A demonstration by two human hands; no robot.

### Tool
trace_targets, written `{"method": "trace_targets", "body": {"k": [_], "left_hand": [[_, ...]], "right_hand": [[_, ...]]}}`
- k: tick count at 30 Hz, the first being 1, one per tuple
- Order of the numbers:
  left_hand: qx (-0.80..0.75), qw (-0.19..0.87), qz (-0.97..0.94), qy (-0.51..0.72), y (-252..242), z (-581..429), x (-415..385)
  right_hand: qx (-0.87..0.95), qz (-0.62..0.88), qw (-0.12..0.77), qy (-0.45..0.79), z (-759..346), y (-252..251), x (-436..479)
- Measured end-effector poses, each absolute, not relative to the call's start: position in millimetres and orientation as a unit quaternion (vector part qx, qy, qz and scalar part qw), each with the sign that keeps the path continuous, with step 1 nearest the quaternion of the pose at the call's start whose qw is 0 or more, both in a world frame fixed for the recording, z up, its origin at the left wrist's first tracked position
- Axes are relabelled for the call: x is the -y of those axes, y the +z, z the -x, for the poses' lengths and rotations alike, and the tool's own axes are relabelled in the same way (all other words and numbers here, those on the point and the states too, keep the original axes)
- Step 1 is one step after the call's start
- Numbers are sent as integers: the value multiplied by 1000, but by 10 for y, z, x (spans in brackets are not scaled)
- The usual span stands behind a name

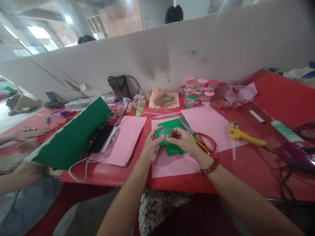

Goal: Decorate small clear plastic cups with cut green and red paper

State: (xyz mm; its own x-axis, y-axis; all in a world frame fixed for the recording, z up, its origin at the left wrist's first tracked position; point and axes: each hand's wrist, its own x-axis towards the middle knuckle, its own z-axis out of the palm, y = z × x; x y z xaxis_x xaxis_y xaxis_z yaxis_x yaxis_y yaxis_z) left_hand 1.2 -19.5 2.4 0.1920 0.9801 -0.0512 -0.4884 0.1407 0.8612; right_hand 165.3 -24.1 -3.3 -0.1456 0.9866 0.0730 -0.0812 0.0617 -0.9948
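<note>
Between my two hands is a small clear plastic dome (165,133) with a reddish rim, held over a piece of green paper (175,150). The thumb and fingers of my left hand (153,145) close on its left side. From the right, my right hand (184,140) pinches the same piece, thumb near its lower edge. Whether the dome is fixed to the green paper I cannot tell. Scissors (205,141) with red and yellow handles lie beside my right hand, blades toward the green paper. Under all this is a pink sheet (173,167) on the red table.
On the right rest a yellow glue gun (247,135) and a white tube (286,131). Stacked clear cups with coloured discs (199,90) stand behind. A phone (102,139), a cable and a green board (73,136) are left. A co-worker's hand (33,133) is at far left.
</note>
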Motion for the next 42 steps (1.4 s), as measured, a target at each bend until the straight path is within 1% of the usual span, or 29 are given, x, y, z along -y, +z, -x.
{"method": "trace_targets", "body": {"k": [4, 8, 12, 18, 22, 24, 27, 30, 33, 38, 42], "left_hand": [[-346, 699, -380, 497, 52, 38, 216], [-343, 698, -396, 488, 41, 68, 208], [-340, 686, -411, 494, 16, 56, 186], [-352, 666, -389, 530, -15, 29, 168], [-356, 654, -378, 550, -18, 7, 182], [-355, 656, -378, 548, -15, 3, 192], [-346, 669, -392, 528, -11, 15, 199], [-344, 684, -404, 501, -7, 40, 194], [-352, 691, -396, 491, 1, 52, 190], [-351, 675, -389, 519, 9, 23, 195], [-329, 688, -360, 537, -1, 24, 181]], "right_hand": [[566, 425, 450, 545, -1678, -21, 233], [594, 429, 459, 503, -1728, -10, 227], [637, 424, 432, 478, -1773, 6, 227], [571, 435, 487, 498, -1685, -22, 232], [559, 431, 486, 516, -1648, -68, 231], [570, 434, 480, 506, -1661, -72, 231], [597, 447, 463, 479, -1693, -64, 231], [595, 460, 454, 479, -1703, -72, 227], [563, 459, 475, 497, -1688, -95, 220], [541, 431, 496, 525, -1664, -65, 228], [502, 419, 517, 552, -1663, 9, 250]]}}
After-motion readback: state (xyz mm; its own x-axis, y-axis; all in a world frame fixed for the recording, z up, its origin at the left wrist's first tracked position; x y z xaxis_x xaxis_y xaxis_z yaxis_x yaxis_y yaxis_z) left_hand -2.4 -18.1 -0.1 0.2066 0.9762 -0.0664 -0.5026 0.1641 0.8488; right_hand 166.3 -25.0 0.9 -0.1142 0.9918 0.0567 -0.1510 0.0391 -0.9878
